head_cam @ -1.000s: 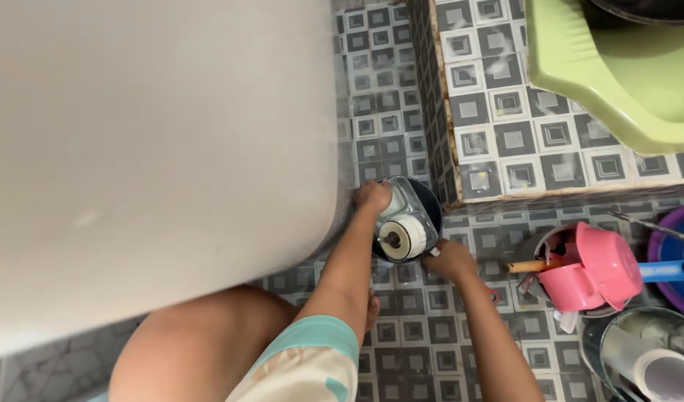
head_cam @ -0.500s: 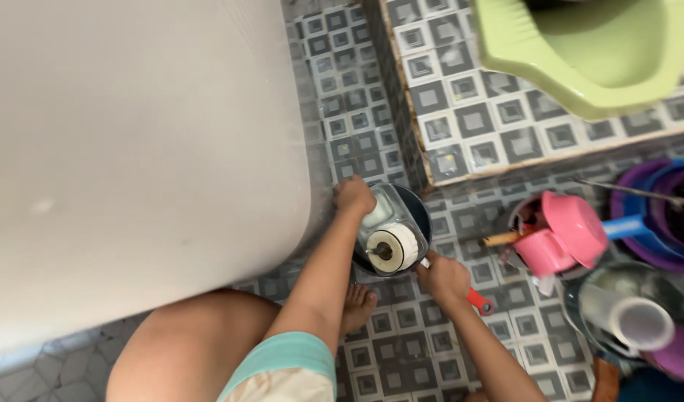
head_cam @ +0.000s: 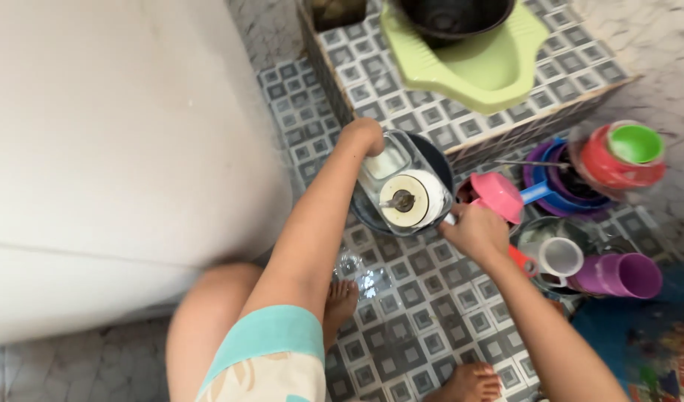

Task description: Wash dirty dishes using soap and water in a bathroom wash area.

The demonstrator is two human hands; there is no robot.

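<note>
A clear blender jar [head_cam: 398,183] with a white base lies on its side in a dark round pan [head_cam: 435,160] on the tiled floor. My left hand [head_cam: 363,136] is at the jar's far end, fingers closed against it. Near the jar's white base, my right hand [head_cam: 475,231] grips something small, and a red handle [head_cam: 521,260] shows just beyond my wrist. My knees and bare feet [head_cam: 340,301] are below.
A big pale tub [head_cam: 111,149] fills the left. A tiled step [head_cam: 431,104] carries a green squat pan. At the right stand a pink scoop [head_cam: 498,195], blue and purple bowls [head_cam: 550,186], a red and green container [head_cam: 625,156], a purple cup [head_cam: 617,275].
The view has swung back and to the right, showing more dishes at the right. The jar has tipped a little. Both hands stay at the jar and pan.
</note>
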